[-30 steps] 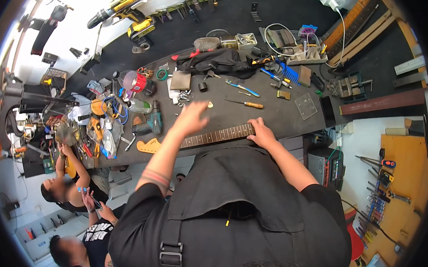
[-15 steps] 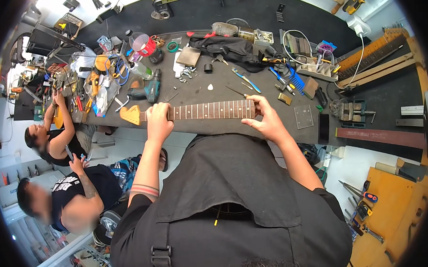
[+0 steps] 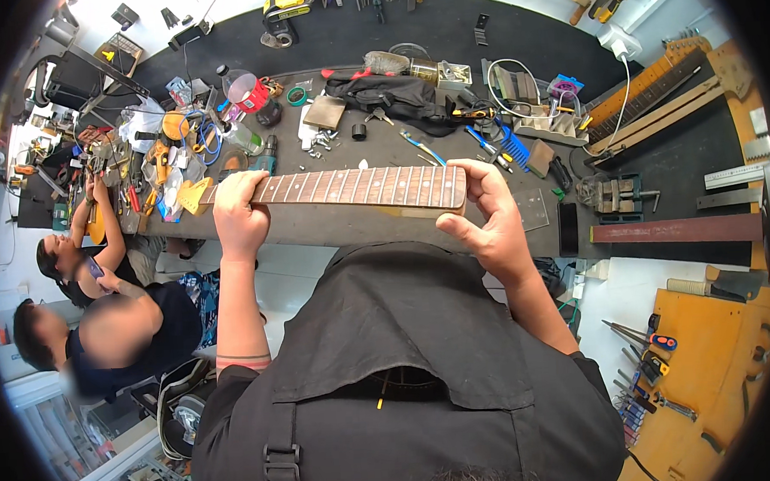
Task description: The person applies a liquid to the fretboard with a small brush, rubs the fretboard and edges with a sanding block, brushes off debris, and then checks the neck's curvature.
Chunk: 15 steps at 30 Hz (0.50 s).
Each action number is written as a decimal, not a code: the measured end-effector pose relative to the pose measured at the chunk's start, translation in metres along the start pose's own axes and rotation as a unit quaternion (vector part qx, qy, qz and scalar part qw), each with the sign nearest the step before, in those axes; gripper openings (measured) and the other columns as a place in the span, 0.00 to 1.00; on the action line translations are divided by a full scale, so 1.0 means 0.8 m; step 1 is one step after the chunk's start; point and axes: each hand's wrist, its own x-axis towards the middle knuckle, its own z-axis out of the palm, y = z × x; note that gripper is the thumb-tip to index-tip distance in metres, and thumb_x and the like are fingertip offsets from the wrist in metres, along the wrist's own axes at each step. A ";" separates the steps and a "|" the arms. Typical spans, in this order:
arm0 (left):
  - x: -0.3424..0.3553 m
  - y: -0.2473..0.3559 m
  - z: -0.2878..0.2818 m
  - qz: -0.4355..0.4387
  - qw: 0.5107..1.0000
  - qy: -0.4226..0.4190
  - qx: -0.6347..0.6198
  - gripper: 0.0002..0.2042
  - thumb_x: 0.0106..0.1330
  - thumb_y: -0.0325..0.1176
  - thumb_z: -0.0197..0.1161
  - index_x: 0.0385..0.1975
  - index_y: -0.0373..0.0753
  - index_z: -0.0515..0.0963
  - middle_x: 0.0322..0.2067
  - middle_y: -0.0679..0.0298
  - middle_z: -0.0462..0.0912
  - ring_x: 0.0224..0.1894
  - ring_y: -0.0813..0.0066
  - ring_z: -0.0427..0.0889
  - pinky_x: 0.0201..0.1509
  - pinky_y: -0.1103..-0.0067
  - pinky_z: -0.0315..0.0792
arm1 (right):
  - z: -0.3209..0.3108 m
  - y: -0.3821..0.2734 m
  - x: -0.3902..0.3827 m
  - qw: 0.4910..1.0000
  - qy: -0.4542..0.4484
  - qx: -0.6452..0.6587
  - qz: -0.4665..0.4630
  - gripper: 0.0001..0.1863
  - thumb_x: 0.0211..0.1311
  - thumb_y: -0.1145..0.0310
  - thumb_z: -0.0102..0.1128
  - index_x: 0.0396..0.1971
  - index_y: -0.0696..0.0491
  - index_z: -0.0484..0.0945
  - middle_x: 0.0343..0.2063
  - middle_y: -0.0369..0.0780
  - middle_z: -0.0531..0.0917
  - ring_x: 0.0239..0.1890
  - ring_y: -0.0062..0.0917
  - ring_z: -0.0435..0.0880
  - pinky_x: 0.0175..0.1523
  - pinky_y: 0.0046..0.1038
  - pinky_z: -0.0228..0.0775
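A guitar neck with a dark fretted fingerboard and pale dot inlays lies crosswise in front of me, held above the near edge of the bench. Its yellowish headstock points left. Close to the headstock, my left hand is wrapped round the neck, fingers over the far edge. At the other end my right hand has its fingers on the rounded heel, thumb apart from them by the near edge. The fingerboard faces up, and the underside is mostly hidden.
Tools and bags crowd the bench's left. Behind the neck are a metal block, a black bag and a blue brush. A vise stands right; another neck leans beyond. Two people are at left.
The guitar neck has come up closer to me and tilted, its headstock end shifting left with my left hand. My view has turned slightly. The nearer person at left has changed posture.
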 end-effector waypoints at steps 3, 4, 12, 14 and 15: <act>0.009 -0.003 0.001 0.013 1.000 -0.016 -0.014 0.19 0.57 0.18 0.62 0.48 0.36 0.89 0.46 0.53 0.93 0.52 0.47 0.89 0.62 0.62 0.80 | 0.007 -0.022 -0.006 0.999 0.014 -0.018 -0.029 0.42 0.64 0.64 0.89 0.71 0.60 0.74 0.56 0.40 0.88 0.56 0.24 0.87 0.65 0.31 0.78; 0.011 -0.001 0.003 0.016 1.000 -0.017 -0.017 0.19 0.57 0.18 0.62 0.48 0.36 0.89 0.46 0.53 0.93 0.52 0.47 0.89 0.62 0.62 0.80 | 0.007 -0.025 -0.007 0.999 0.019 -0.020 -0.029 0.42 0.64 0.64 0.89 0.71 0.60 0.74 0.56 0.40 0.88 0.56 0.24 0.87 0.65 0.31 0.78; 0.026 0.002 0.005 0.033 0.994 -0.084 -0.056 0.19 0.56 0.18 0.61 0.47 0.37 0.90 0.45 0.52 0.93 0.52 0.48 0.90 0.61 0.62 0.81 | 0.008 -0.045 -0.022 0.994 0.073 -0.058 -0.063 0.35 0.62 0.60 0.91 0.60 0.60 0.78 0.47 0.38 0.88 0.45 0.18 0.84 0.54 0.25 0.79; 0.030 0.004 0.005 0.028 0.991 -0.110 -0.068 0.20 0.55 0.18 0.61 0.47 0.37 0.89 0.45 0.52 0.93 0.51 0.47 0.90 0.60 0.62 0.81 | 0.008 -0.051 -0.024 0.993 0.081 -0.061 -0.062 0.35 0.62 0.60 0.91 0.59 0.60 0.78 0.47 0.38 0.87 0.46 0.19 0.84 0.54 0.25 0.79; 0.032 0.007 0.005 0.026 0.989 -0.127 -0.072 0.19 0.55 0.18 0.61 0.46 0.36 0.89 0.44 0.52 0.93 0.51 0.47 0.90 0.60 0.62 0.81 | 0.007 -0.054 -0.025 0.992 0.087 -0.062 -0.061 0.35 0.61 0.59 0.91 0.59 0.59 0.78 0.46 0.38 0.87 0.46 0.19 0.84 0.54 0.26 0.79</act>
